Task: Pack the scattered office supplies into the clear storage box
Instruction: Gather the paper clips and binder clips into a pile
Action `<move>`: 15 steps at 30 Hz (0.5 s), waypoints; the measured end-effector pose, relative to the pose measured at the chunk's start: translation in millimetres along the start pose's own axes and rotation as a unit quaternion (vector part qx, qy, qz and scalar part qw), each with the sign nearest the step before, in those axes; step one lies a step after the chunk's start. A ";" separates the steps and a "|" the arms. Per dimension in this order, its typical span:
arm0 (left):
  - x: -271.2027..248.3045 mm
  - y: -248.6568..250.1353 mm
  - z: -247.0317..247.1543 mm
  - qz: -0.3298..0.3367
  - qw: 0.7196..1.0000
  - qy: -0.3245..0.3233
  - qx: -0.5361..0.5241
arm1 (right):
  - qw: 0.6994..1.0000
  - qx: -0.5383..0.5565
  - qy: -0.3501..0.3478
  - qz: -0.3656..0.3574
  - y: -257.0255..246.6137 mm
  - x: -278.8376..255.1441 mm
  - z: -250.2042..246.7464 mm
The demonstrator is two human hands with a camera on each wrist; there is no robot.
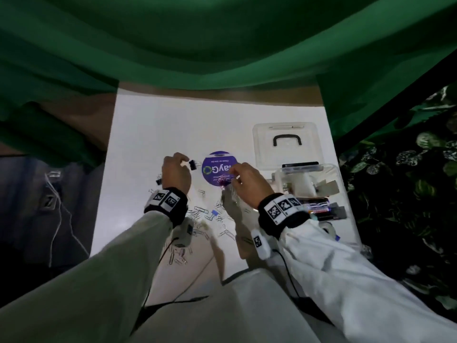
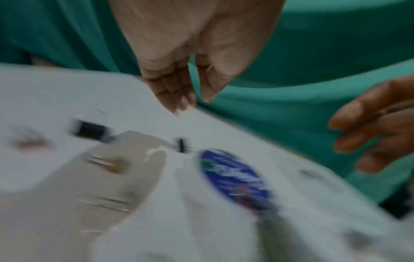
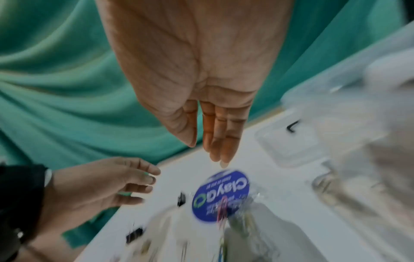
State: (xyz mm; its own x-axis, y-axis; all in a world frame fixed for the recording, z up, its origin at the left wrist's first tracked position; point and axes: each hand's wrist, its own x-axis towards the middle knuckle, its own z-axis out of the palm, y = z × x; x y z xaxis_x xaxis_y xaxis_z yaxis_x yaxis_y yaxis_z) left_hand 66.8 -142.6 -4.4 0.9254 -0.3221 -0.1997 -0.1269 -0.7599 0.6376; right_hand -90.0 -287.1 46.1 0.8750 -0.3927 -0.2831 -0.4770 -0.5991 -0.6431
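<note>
Both hands hover over the white table [image 1: 148, 134]. My left hand [image 1: 176, 169] is open, fingers straight in the left wrist view [image 2: 193, 105], just left of a black binder clip [image 1: 192, 165] [image 2: 181, 145] [image 3: 181, 199] lying on the table. My right hand [image 1: 244, 179] [image 3: 206, 154] is open and empty above a round blue labelled pack [image 1: 217, 169] [image 2: 235, 179] [image 3: 220, 193], which has a pink paper clip [image 3: 223, 207] on it. The clear storage box [image 1: 338, 174] stands open at the right, holding some items.
The box's lid [image 1: 284, 134] with a black handle lies behind the box. Several silver paper clips [image 1: 205, 214] lie scattered near my wrists. A second black binder clip [image 1: 158, 181] [image 3: 134, 234] sits left. Markers [image 1: 319, 206] lie before the box. Green cloth [image 1: 222, 45] hangs behind.
</note>
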 end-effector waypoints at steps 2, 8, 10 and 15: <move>15.7 -41.8 -16.6 -0.024 0.994 -0.016 0.110 | 0.998 -0.030 -0.061 -0.004 -12.2 23.4 28.9; 29.3 -102.3 -32.7 0.031 0.970 -0.139 0.199 | 0.990 -0.065 -0.122 -0.019 -41.6 84.3 91.3; 30.0 -109.7 -29.8 0.088 0.969 -0.123 0.193 | 0.990 -0.091 -0.107 -0.019 -49.6 101.4 107.1; 32.9 -109.9 -38.8 0.132 0.967 -0.087 0.199 | 0.976 -0.201 -0.089 -0.008 -53.6 129.2 125.0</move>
State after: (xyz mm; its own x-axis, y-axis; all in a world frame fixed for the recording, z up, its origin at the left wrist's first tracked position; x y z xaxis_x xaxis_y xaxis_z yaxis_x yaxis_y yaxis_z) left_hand 125.0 -47.7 -52.2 0.7722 -0.5983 -0.2140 -0.5096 -0.7843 0.3539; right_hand 59.0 -218.5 -45.0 0.8657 -0.2754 -0.4180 -0.4264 -0.8431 -0.3278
